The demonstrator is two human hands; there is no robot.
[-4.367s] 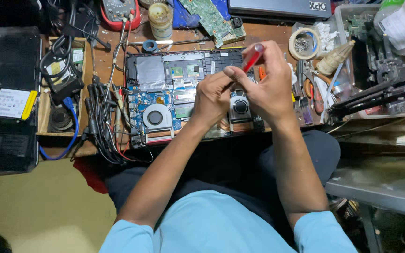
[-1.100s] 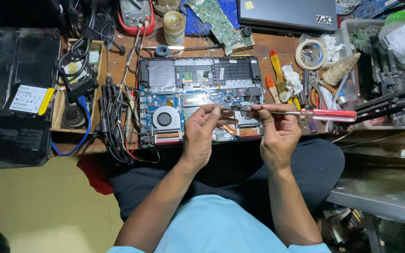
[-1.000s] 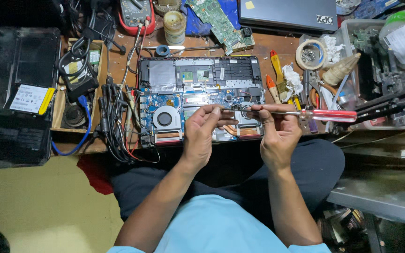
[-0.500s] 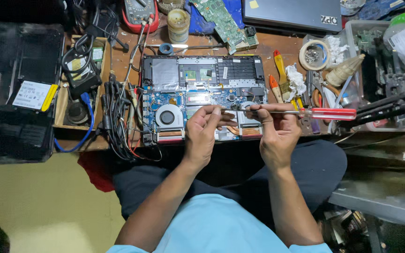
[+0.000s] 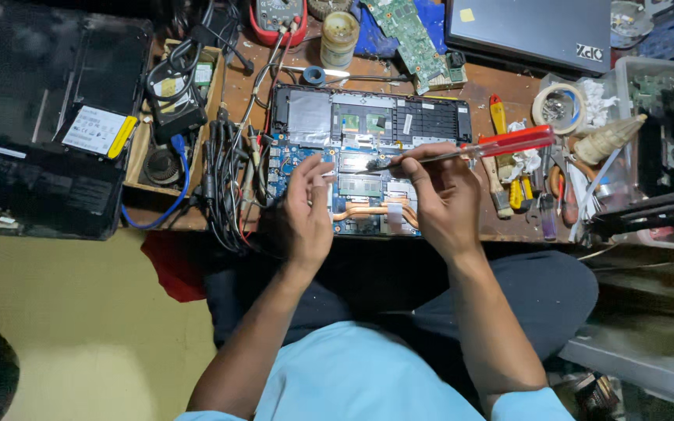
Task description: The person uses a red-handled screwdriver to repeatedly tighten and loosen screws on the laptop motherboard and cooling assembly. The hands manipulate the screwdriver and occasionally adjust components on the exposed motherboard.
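Note:
An opened laptop base [image 5: 438, 118] lies on the wooden bench with its blue motherboard, memory module [image 5: 360, 185] and copper heat pipes [image 5: 370, 210] exposed. My right hand [image 5: 440, 199] grips the metal shaft of a red-handled screwdriver [image 5: 515, 142]. The screwdriver lies nearly level, its tip over the board's middle near my left fingertips. My left hand [image 5: 310, 209] hovers over the board's left side with palm turned inward and fingers loosely apart. It covers the fan, and I see nothing in it.
A cable bundle [image 5: 224, 171] and a wooden tray of parts [image 5: 172, 101] sit left of the laptop, beside black laptop covers [image 5: 40, 187]. Behind are a red multimeter [image 5: 278, 15], a jar [image 5: 338, 35], a green circuit board [image 5: 411, 35] and a closed laptop [image 5: 528, 31]. Tape roll [image 5: 559, 109] and hand tools [image 5: 512, 191] lie right.
My hands have parted from the pinch they shared over the board's front. The left hand opened and turned its palm; the screwdriver swung so its tip points left over the board.

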